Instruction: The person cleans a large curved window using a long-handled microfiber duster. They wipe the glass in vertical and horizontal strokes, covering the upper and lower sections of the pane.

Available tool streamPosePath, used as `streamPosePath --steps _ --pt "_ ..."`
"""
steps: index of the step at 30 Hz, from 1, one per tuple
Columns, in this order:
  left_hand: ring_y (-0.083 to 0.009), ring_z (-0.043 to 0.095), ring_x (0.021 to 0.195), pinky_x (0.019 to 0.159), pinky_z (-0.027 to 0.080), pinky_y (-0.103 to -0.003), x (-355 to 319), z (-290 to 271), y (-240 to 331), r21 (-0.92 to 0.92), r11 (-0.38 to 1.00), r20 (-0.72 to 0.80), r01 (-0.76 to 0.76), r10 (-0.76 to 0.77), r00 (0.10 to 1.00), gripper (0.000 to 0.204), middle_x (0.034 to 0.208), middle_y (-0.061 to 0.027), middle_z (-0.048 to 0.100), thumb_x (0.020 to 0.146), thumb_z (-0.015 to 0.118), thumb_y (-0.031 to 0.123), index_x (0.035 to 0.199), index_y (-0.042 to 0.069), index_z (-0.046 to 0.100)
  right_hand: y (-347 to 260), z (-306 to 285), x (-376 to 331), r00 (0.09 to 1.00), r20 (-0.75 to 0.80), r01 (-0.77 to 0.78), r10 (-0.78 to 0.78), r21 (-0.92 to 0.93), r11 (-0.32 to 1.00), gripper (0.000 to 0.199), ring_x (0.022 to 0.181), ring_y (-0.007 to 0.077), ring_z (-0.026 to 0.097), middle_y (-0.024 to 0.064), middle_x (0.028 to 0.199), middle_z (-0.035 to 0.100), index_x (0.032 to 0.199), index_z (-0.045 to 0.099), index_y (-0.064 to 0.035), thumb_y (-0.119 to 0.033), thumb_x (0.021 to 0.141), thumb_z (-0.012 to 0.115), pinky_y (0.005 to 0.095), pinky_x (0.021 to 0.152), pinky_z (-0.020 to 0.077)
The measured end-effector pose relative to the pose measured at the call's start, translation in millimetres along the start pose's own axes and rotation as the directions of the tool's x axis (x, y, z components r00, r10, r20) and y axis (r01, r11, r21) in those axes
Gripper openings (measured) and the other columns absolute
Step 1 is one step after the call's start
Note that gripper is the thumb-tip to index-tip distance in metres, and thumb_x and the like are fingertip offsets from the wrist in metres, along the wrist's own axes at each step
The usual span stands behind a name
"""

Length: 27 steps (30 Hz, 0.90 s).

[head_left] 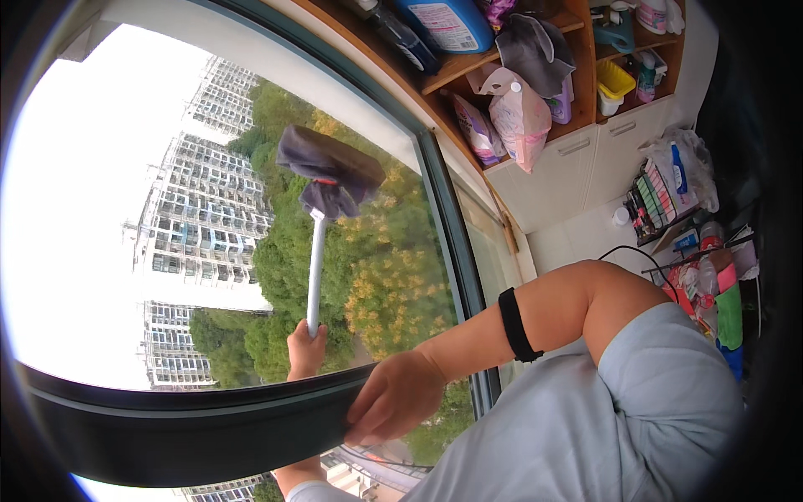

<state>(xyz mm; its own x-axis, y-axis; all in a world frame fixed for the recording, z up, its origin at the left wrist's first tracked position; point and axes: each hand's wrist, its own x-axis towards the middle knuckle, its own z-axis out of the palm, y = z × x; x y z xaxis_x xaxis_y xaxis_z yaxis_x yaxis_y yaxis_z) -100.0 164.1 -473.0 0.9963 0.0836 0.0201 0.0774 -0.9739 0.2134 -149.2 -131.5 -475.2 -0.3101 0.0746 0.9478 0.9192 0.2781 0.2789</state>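
My left hand (pixel 307 347) is closed round the white handle of a window-cleaning mop (pixel 315 272). A dark grey cloth (pixel 330 163) is wrapped over its head, with a bit of red showing through. The cloth lies against the far side of the window pane (pixel 393 243), seen through the glass. My left forearm passes behind the dark window frame (pixel 209 431), which hides part of it. My right hand (pixel 397 397) grips the edge of that frame, fingers curled over it; the fingertips are partly hidden. A black band (pixel 519 325) circles my right arm.
Wooden shelves (pixel 585 63) with bottles, bags and a yellow tub (pixel 616 80) stand at the upper right above white cabinet doors (pixel 544 188). Clutter, including a wire rack (pixel 657 201) and a green cloth (pixel 729 318), lies at the right. Tall buildings and trees show outside.
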Motion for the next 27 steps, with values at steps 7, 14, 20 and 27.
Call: streamPosePath --steps 7,14,20,27 --pt "-0.0126 0.045 0.056 0.054 0.043 -0.033 128 3 85 -0.297 0.933 -0.209 -0.205 0.147 0.967 0.029 0.061 -0.0043 0.053 0.087 0.072 0.024 0.08 0.002 0.055 -1 -2 1 0.999 -0.049 -0.018 0.014 -0.078 0.997 0.021 0.128 0.0135 0.047 -0.0014 0.126 0.061 0.105 0.069 -0.0061 -0.015 0.093 0.054 0.0296 0.116 0.0389" --pt "-0.01 0.052 0.061 0.055 0.044 -0.031 -144 -8 9 -0.092 0.991 -0.113 0.1 -0.11 0.987 0.025 0.067 0.0009 0.058 0.096 0.067 0.027 0.093 0.002 0.063 -2 10 -5 0.999 0.04 -0.02 0.021 -0.02 1.0 0.019 0.132 0.0181 0.045 0.0029 0.128 0.06 0.098 0.069 -0.0046 -0.015 0.095 0.053 0.0337 0.116 0.0397" --pt "-0.0103 0.049 0.059 0.053 0.042 -0.033 -69 -69 22 -0.132 0.991 -0.348 0.02 -0.065 0.935 0.02 0.065 -0.0037 0.057 0.093 0.069 0.02 0.087 0.003 0.061 -2 8 -4 0.998 0.058 0.02 -0.021 0.015 1.0 0.019 0.13 0.0221 0.048 0.0067 0.128 0.062 0.09 0.066 -0.0035 -0.017 0.094 0.054 0.0356 0.111 0.0443" --pt "-0.01 0.046 0.055 0.052 0.041 -0.033 119 -214 82 -0.198 0.954 -0.661 -0.224 0.039 0.749 0.025 0.059 -0.0039 0.053 0.089 0.073 0.019 0.081 0.001 0.058 -2 0 -2 0.992 0.126 0.031 -0.023 -0.055 0.998 0.016 0.121 0.02 0.056 0.0061 0.125 0.064 0.098 0.065 -0.009 -0.019 0.093 0.055 0.0318 0.104 0.0486"
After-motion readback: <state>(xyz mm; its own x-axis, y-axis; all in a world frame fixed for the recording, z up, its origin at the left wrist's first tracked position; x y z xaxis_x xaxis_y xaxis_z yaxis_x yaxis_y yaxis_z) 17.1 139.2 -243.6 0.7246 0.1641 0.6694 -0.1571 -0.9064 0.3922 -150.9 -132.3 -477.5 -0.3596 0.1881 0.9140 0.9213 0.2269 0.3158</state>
